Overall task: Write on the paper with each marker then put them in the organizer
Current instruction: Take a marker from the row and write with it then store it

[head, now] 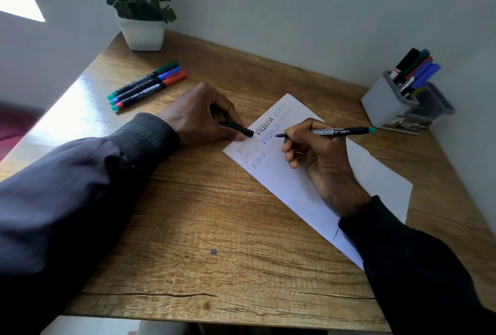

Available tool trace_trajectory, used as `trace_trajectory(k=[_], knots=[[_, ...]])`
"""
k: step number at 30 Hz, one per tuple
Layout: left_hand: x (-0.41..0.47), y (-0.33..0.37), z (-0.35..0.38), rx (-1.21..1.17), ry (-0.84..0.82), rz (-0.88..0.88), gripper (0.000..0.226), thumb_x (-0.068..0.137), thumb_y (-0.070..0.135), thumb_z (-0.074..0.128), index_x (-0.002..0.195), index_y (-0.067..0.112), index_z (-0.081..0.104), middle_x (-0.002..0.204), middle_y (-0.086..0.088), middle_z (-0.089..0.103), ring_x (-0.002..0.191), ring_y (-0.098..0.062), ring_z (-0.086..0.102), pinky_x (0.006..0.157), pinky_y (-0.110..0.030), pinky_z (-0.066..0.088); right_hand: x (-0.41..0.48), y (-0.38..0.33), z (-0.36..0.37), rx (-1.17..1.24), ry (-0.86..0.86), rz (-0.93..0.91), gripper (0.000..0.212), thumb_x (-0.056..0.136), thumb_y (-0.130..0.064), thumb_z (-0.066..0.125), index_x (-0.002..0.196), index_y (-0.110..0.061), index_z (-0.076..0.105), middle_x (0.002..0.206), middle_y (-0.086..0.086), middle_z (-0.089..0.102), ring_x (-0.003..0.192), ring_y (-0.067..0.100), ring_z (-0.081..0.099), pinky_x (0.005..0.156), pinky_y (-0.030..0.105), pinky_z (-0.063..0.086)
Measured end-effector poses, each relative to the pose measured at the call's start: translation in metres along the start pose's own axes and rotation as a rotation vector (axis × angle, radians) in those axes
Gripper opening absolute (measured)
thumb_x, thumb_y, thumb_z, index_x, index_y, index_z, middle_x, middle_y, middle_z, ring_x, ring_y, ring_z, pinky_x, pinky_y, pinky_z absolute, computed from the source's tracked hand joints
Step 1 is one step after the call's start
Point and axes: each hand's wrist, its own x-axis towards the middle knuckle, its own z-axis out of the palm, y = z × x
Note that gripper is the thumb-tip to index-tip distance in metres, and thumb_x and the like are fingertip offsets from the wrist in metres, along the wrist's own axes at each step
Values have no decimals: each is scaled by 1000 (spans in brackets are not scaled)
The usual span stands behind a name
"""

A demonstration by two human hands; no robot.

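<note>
While "Victoria" repeats across the paper (284,187), right hand (319,157) pinching black marker (335,131), left hand (204,117) gripping black cap (239,128).

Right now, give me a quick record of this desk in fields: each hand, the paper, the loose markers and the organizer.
Right hand: holds a marker with a teal end, uncapped tip at the paper
Left hand: pinches a black cap, resting at the paper's edge
Paper: handwritten words in black, blue and red
Loose markers: three side by side on the table, caps green, blue, red
Organizer: grey, far right, several markers standing inside
Other: potted plant at the back
</note>
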Motion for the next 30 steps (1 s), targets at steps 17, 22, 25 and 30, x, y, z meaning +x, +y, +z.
trace_trajectory(k=[17,22,25,30], knots=[[-2,9,-8,-120,81,31,19,83,24,77,101,19,79,97,11,77,91,-4,70,82,-30,60,0,-41,-27,292,-154,80,27,92,-14,54,105,2,71,86,17,71,71,22,67,60,25,56],[-7,21,-2,-266,144,103,22,80,18,80,101,14,79,92,7,78,84,-9,72,71,-23,54,-12,-39,-33,70,-112,-166,5,94,-1,63,94,-2,67,79,17,71,66,28,68,59,28,56],[-10,35,5,-331,124,156,23,80,14,78,103,11,78,94,6,78,89,-10,74,72,-17,54,-20,-41,-39,49,-118,-233,15,95,-5,64,103,5,70,86,22,72,71,31,70,61,30,57],[-10,49,13,-372,111,168,25,83,11,77,108,6,76,100,1,78,95,-18,74,80,-26,59,-33,-47,-42,35,-117,-316,18,95,-10,61,105,5,67,92,27,75,73,38,73,62,34,60]])
